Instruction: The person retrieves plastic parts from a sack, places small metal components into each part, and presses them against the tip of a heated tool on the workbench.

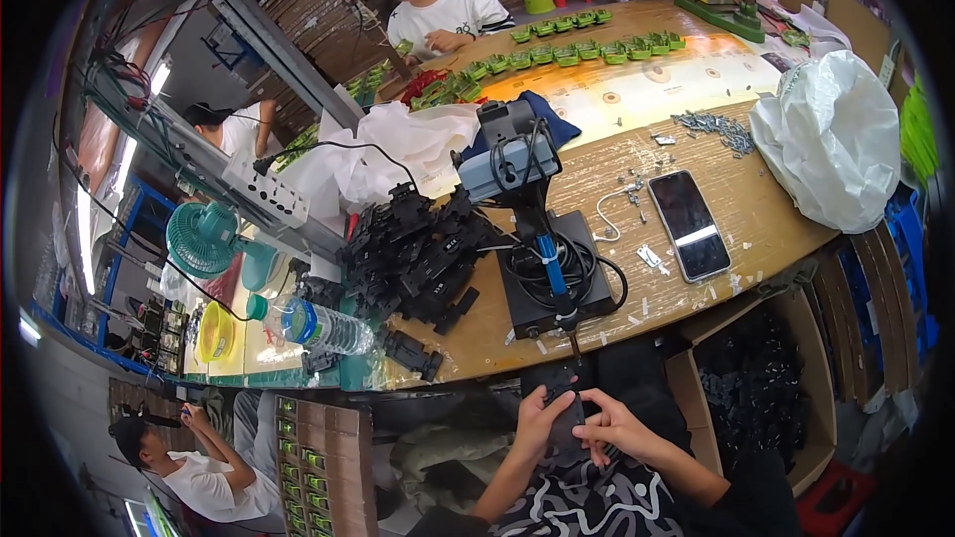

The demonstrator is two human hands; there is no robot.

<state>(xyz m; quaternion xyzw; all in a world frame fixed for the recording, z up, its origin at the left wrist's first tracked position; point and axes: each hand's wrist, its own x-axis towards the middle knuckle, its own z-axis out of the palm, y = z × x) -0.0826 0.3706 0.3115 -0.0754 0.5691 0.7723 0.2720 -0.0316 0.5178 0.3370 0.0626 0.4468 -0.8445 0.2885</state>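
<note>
Low in front of me, below the table's front edge, my left hand [542,425] grips a flat black plastic part [565,430] from its left side. The fingers of my right hand [615,428] are closed on the same part at its right edge. Just above it, a thin metal tip points down from a dark tool with a blue band [550,264]. That tool stands by a black box [582,298] with coiled black cable. I cannot tell whether the tip touches the part. Left of the box lies a heap of black plastic parts [413,254].
A phone [689,226], loose screws [718,131] and a white plastic bag [831,139] lie to the right. A water bottle [328,326] rests at the left. A carton [686,408] of black parts stands right of my lap. Co-workers sit beyond rows of green parts [567,55].
</note>
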